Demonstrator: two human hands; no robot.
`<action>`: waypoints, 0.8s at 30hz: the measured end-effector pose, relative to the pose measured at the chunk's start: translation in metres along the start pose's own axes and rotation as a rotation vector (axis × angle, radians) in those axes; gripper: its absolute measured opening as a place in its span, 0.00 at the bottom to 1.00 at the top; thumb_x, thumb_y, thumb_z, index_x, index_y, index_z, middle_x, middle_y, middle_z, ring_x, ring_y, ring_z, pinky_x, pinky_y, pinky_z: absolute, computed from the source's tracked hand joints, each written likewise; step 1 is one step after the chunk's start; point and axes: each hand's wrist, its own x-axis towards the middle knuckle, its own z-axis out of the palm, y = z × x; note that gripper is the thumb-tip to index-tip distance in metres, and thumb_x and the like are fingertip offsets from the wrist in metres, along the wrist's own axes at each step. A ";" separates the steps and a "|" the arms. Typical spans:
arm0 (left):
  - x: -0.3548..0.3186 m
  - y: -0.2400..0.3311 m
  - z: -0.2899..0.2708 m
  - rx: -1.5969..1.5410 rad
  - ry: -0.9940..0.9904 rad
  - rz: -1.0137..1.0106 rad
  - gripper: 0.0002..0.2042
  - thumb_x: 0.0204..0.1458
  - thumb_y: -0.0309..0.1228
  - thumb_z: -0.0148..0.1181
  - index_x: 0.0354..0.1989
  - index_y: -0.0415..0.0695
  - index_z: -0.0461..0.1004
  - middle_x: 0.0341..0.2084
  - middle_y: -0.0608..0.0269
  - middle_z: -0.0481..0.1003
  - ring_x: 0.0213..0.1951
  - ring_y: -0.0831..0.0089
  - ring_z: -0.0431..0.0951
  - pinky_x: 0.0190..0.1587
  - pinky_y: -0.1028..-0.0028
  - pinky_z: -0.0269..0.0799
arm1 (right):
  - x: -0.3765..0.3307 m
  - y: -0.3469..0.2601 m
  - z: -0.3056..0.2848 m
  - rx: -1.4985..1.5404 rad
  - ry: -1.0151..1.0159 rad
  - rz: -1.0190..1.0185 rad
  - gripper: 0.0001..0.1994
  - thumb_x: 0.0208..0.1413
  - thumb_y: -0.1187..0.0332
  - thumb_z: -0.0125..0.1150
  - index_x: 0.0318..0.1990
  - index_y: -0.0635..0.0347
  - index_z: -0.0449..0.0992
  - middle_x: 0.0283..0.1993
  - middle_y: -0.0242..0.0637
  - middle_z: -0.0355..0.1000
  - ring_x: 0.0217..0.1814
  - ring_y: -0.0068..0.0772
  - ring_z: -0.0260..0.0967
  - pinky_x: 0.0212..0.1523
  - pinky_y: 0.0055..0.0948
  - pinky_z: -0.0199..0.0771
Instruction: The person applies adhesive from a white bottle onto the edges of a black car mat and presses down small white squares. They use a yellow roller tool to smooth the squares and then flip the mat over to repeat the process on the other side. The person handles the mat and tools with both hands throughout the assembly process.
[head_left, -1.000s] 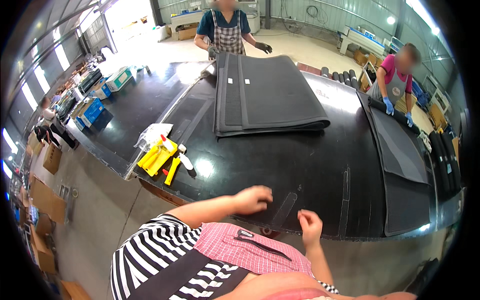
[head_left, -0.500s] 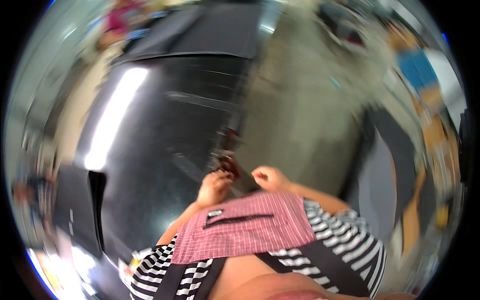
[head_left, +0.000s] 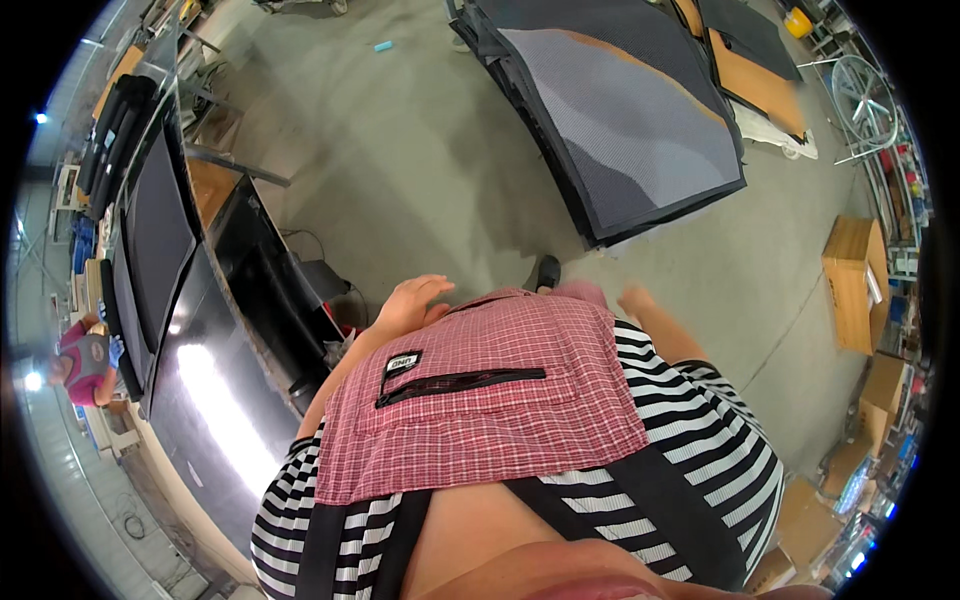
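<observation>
A small white patch (head_left: 403, 362), edged in black and bearing dark letters, was sewn on the pink checked apron (head_left: 480, 440), which filled the middle toward 6 o'clock. Beside the patch ran a black zip (head_left: 470, 385). The left hand (head_left: 410, 305) was open, fingers extended, just beside the apron's 11 o'clock edge. The right hand (head_left: 636, 298) was blurred near its 1 o'clock edge; whether it was open or closed, I could not tell.

A glossy dark table (head_left: 235, 360) lay toward 9 o'clock, with dark mats (head_left: 160, 235) on it and a person in blue gloves (head_left: 116, 350) beyond. A stack of mats (head_left: 640, 125), its top one patterned in greys with an orange line, was at 1 o'clock. Grey concrete floor (head_left: 400, 150) spread around 12; a cardboard box (head_left: 850, 285) stood at 3.
</observation>
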 end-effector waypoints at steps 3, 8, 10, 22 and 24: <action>0.061 -0.013 0.014 0.151 -0.083 -0.016 0.21 0.54 0.32 0.66 0.57 0.48 0.74 0.56 0.54 0.75 0.58 0.52 0.74 0.59 0.58 0.71 | -0.031 0.043 0.043 0.740 -0.221 0.523 0.16 0.58 0.58 0.61 0.49 0.54 0.81 0.51 0.49 0.79 0.59 0.51 0.74 0.60 0.46 0.73; 0.200 0.011 0.007 -0.009 -0.299 0.007 0.20 0.57 0.31 0.63 0.59 0.48 0.73 0.58 0.56 0.74 0.60 0.53 0.72 0.61 0.60 0.70 | -0.006 0.108 0.047 0.961 0.205 0.661 0.19 0.62 0.53 0.56 0.52 0.51 0.81 0.54 0.47 0.78 0.62 0.53 0.72 0.62 0.47 0.72; 0.231 0.012 0.004 -0.020 -0.371 0.033 0.20 0.58 0.30 0.62 0.59 0.48 0.73 0.58 0.57 0.74 0.60 0.53 0.72 0.60 0.60 0.70 | 0.013 0.121 0.021 1.204 0.363 0.599 0.19 0.61 0.53 0.51 0.45 0.57 0.80 0.49 0.51 0.79 0.53 0.56 0.74 0.53 0.48 0.72; 0.300 -0.003 -0.052 0.127 -0.743 0.085 0.20 0.58 0.32 0.63 0.59 0.45 0.73 0.56 0.55 0.75 0.58 0.53 0.74 0.60 0.60 0.71 | 0.081 0.015 -0.028 2.724 0.557 1.043 0.22 0.61 0.61 0.60 0.60 0.61 0.72 0.51 0.43 0.77 0.48 0.39 0.77 0.48 0.37 0.75; 0.312 -0.015 -0.058 0.210 -0.751 0.244 0.20 0.58 0.32 0.63 0.59 0.45 0.73 0.56 0.55 0.76 0.58 0.53 0.74 0.59 0.60 0.71 | 0.077 0.020 -0.042 2.736 0.683 1.164 0.22 0.60 0.61 0.62 0.57 0.63 0.74 0.50 0.45 0.78 0.49 0.43 0.77 0.50 0.37 0.75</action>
